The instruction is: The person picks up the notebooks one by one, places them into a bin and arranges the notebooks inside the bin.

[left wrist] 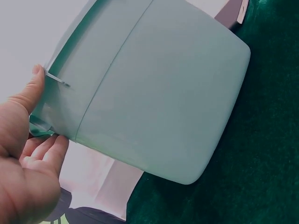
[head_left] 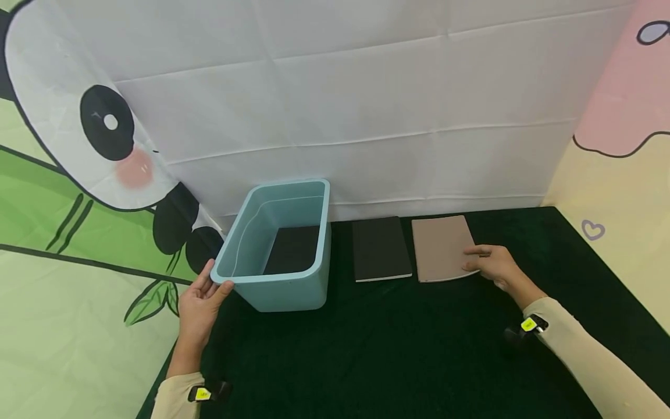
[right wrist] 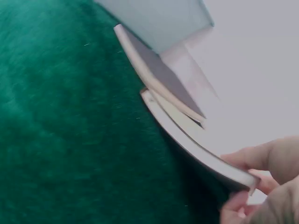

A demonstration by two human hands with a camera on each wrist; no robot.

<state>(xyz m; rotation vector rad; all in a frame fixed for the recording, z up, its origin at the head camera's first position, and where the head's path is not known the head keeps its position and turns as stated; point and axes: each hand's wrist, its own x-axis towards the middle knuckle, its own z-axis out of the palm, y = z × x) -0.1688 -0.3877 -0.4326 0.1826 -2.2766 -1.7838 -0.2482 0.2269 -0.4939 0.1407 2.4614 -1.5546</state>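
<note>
While our left hand (head_left: 198,305) is gripping the part-filled blue tub (head_left: 285,294), right fingertips (head_left: 475,249) are pinching a beige notebook (head_left: 441,249), black notebook (head_left: 381,250) remaining beyond

Green cloth (head_left: 398,349): blue bin (head_left: 285,294), black notebook (head_left: 381,249), part-lifted beige notebook (head_left: 441,249)

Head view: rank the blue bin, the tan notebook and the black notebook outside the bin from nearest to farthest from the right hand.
1. Tan notebook: nearest, its right edge pinched by the right hand.
2. Black notebook: just left of the tan one.
3. Blue bin: farthest, left of both notebooks.
</note>
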